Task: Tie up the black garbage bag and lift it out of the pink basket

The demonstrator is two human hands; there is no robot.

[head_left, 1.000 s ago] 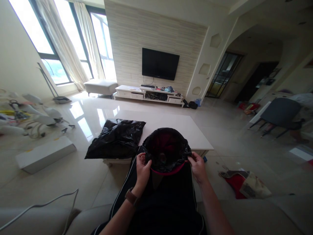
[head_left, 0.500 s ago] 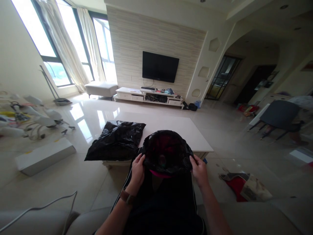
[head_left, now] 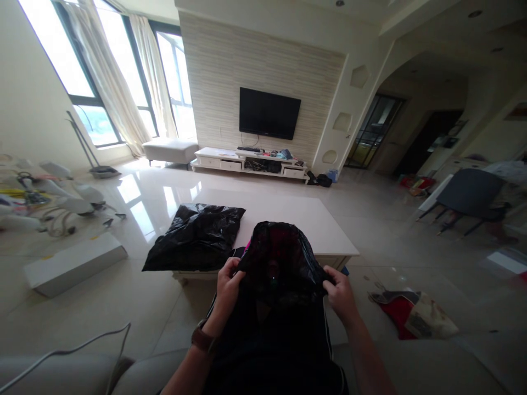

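A black plastic bag (head_left: 294, 291) hangs over a pink container (head_left: 248, 247), of which a sliver shows at the upper left and reddish-pink inside. My left hand (head_left: 229, 282) pinches the bag's edge on the left side. On the opposite side my right hand (head_left: 338, 288) has its fingers closed on the same edge, so the mouth is stretched wide between them. Something small and dark greenish lies inside, too dim to name. A second black plastic bag (head_left: 197, 236), flat and crumpled, rests on the white table (head_left: 288, 211) beyond my left hand.
A long white box (head_left: 78, 266) lies on the floor at left. A red and beige cloth item (head_left: 411, 312) lies on the floor at right. Farther off stand a low TV cabinet (head_left: 209, 162), a grey bench (head_left: 171, 148) and a dark chair (head_left: 469, 192).
The bag's near edge has been pulled up and toward me, off the front of the pink rim, which showed before. Both hands kept their grip; the left shifted slightly left.
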